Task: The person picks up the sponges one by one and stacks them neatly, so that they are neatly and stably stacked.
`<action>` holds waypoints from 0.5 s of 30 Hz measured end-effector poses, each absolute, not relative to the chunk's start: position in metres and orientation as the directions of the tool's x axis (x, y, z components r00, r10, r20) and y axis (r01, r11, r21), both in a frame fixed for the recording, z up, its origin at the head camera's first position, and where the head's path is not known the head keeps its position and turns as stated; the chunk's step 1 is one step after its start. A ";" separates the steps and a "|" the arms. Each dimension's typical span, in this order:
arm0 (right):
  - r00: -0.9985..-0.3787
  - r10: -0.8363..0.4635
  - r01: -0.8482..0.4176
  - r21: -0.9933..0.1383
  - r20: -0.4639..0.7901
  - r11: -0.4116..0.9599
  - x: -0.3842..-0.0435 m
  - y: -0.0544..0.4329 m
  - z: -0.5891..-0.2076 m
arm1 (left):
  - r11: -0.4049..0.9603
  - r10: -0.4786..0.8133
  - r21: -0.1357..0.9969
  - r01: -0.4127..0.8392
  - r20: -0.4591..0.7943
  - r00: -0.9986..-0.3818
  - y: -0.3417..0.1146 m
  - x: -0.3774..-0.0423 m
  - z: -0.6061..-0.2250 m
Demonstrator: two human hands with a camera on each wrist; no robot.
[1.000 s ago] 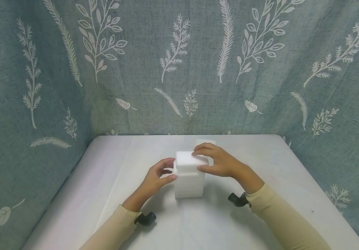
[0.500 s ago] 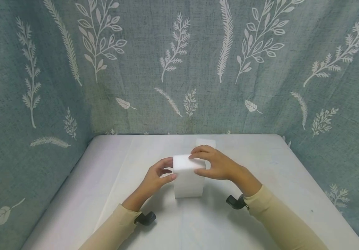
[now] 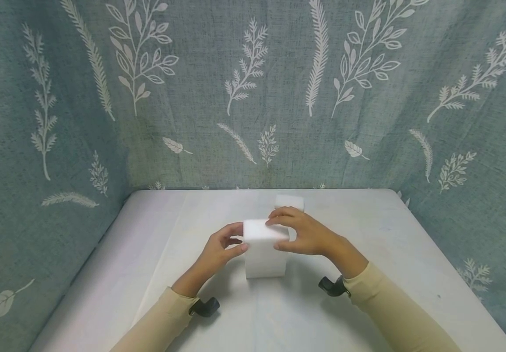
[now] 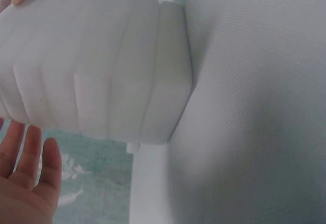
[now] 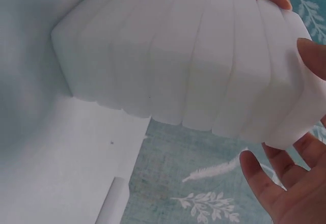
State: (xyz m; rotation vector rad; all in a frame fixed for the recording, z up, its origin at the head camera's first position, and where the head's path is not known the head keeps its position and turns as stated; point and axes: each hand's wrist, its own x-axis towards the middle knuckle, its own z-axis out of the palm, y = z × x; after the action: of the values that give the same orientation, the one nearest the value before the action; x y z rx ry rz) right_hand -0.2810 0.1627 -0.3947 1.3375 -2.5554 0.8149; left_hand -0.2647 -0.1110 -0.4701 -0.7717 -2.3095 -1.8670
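A stack of white sponges (image 3: 265,261) stands upright at the middle of the table, several blocks high in both wrist views. My right hand (image 3: 307,234) holds the top sponge (image 3: 256,230), thumb on its near face and index finger over its far side. In the right wrist view the thumb (image 5: 311,56) lies flat on that block. My left hand (image 3: 219,249) stands at the stack's left side near the top, its thumb at the front edge and its fingertips partly hidden behind. Relaxed left fingers (image 4: 30,155) show beside the stack in the left wrist view.
Behind the stack, another white sponge (image 3: 289,201) lies on the white table (image 3: 182,215). Blue-green curtains (image 3: 200,88) with leaf prints rise at the back and sides. A black camera (image 3: 205,307) sits on the left wrist and another (image 3: 333,286) on the right.
My right hand has brought the top sponge left and down onto the stack, and its edges now line up with the blocks below. The left hand has stayed in place.
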 end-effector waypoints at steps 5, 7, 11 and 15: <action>-0.571 -0.727 -0.810 -0.405 0.381 0.424 -0.282 0.164 -0.397 | 0.129 0.340 0.890 0.438 0.375 -0.862 -0.112 -0.265 -0.471; -0.566 -0.729 -0.813 -0.407 0.385 0.416 -0.282 0.164 -0.397 | 0.124 0.342 0.889 0.441 0.379 -0.860 -0.112 -0.265 -0.471; -0.559 -0.731 -0.816 -0.414 0.390 0.403 -0.282 0.164 -0.397 | 0.126 0.343 0.891 0.437 0.374 -0.861 -0.112 -0.265 -0.471; -0.548 -0.734 -0.825 -0.406 0.401 0.394 -0.283 0.164 -0.398 | 0.130 0.343 0.901 0.414 0.351 -0.871 -0.110 -0.257 -0.458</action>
State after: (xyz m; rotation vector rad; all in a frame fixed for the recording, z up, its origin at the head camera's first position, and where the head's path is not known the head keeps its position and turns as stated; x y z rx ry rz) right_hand -0.2828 0.1643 -0.3975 1.4043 -2.4878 0.8632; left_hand -0.2574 -0.1096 -0.4579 -0.7774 -2.3166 -1.8806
